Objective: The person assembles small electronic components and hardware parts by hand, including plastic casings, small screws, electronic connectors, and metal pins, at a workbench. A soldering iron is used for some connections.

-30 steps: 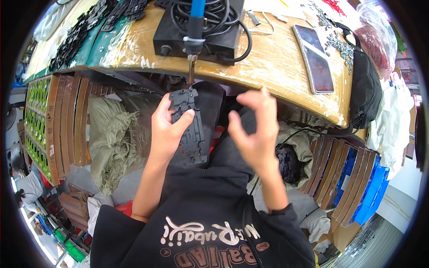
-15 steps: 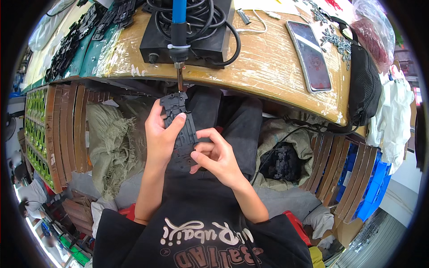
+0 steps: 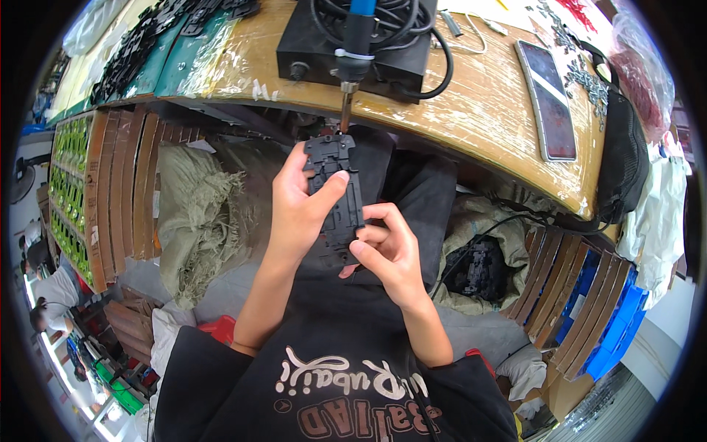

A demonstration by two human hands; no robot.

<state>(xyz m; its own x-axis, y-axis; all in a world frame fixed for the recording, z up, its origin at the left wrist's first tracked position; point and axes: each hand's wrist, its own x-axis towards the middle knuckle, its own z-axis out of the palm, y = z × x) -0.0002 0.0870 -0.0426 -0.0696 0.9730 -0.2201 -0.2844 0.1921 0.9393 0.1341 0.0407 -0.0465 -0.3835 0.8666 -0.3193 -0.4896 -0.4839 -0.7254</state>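
Observation:
A long black plastic part (image 3: 340, 193) with moulded ribs and recesses is held over my lap. Its left edge lies in my left hand (image 3: 300, 202), thumb pressed on the upper face and fingers behind. My right hand (image 3: 389, 254) has its fingers curled around the lower right edge, with thumb and fingertips at the near corner. Just above the part's far end, a soldering iron (image 3: 358, 44) with a blue and black handle points its metal tip downward. The tip reaches the far edge; whether it touches cannot be made out.
On the wooden table (image 3: 471, 125) stand a black box (image 3: 294, 66) with coiled cable and a phone (image 3: 546, 99). Black parts (image 3: 140, 55) pile up at far left. Sacks (image 3: 199, 221) flank my legs; the right sack (image 3: 479, 269) contains black parts. Stacked trays (image 3: 70, 191) stand left.
The whole view has shifted, so table, iron and hands appear farther right. Both hands keep the same hold on the black plastic part, and its far end stays by the iron's tip.

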